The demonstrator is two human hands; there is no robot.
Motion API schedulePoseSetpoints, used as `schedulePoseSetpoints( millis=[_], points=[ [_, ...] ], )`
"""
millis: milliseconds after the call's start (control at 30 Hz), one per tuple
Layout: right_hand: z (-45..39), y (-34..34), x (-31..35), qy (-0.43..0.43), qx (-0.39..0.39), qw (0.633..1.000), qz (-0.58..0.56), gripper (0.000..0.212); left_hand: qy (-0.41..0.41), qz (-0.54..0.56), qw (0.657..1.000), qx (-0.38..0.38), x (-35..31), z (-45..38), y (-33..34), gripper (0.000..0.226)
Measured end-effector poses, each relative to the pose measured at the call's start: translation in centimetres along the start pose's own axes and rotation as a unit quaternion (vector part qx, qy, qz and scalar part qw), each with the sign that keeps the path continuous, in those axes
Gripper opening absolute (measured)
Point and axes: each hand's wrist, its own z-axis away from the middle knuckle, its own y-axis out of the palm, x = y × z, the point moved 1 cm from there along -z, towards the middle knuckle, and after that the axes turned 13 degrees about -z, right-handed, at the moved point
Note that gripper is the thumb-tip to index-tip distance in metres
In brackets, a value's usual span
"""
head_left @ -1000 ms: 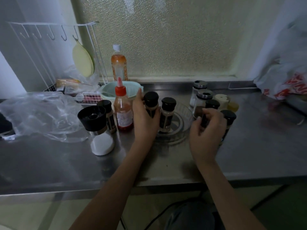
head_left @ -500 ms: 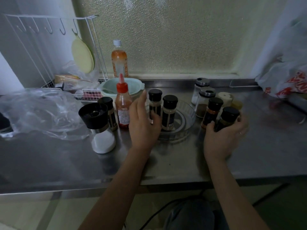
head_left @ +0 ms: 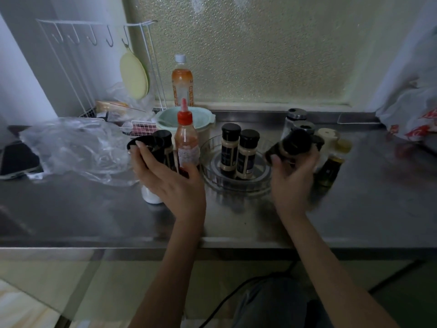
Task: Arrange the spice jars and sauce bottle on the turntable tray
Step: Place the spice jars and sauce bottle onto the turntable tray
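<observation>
A clear round turntable tray (head_left: pixel 236 187) sits mid-counter with two pale, black-capped spice jars (head_left: pixel 228 150) (head_left: pixel 247 157) upright in it. Left of it stands the sauce bottle (head_left: pixel 186 144) with a red nozzle cap, beside a dark spice jar (head_left: pixel 165 140). My left hand (head_left: pixel 168 178) wraps a black-topped grinder (head_left: pixel 143 144); its white base (head_left: pixel 151 197) shows below my palm. My right hand (head_left: pixel 292 185) holds a blurred, tilted black-capped jar (head_left: pixel 294 144) above the counter, right of the tray. Another dark jar (head_left: pixel 328 172) stands just right of that hand.
Two metal-lidded glass shakers (head_left: pixel 296 116) and a cream-lidded jar (head_left: pixel 328 136) stand behind my right hand. A mint bowl (head_left: pixel 208 117) and an orange drink bottle (head_left: pixel 182 84) are at the back. A crumpled plastic bag (head_left: pixel 71 147), a phone (head_left: pixel 16 162) and a wire rack (head_left: pixel 94 67) lie left; a white bag (head_left: pixel 413 117) far right.
My left hand left the jars on the tray and went left onto the grinder. My right hand lifted a black-capped jar and tilted it toward the tray.
</observation>
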Motion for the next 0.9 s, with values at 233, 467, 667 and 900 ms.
schedulePoseSetpoints(
  millis=[233,467,667,900],
  points=[
    [-0.5,1.3,-2.6,0.038,0.088,0.99,0.101,0.057,-0.162,-0.044,0.983,0.07,2.4,-1.0,0.3,0.071],
    [0.0,1.3,-1.4,0.01,0.025,0.986,0.166,0.051,-0.176,0.095,0.979,0.049,1.7,-1.0,-0.2,0.055],
    [0.1,1.3,-2.1,0.035,0.063,0.972,0.224,0.057,-0.071,0.191,0.976,0.079,-1.7,-2.2,-0.2,0.057],
    [-0.2,1.3,-1.5,0.051,0.117,0.941,0.313,0.049,-0.016,0.235,0.937,0.26,-3.8,-2.4,3.7,0.054]
  ],
)
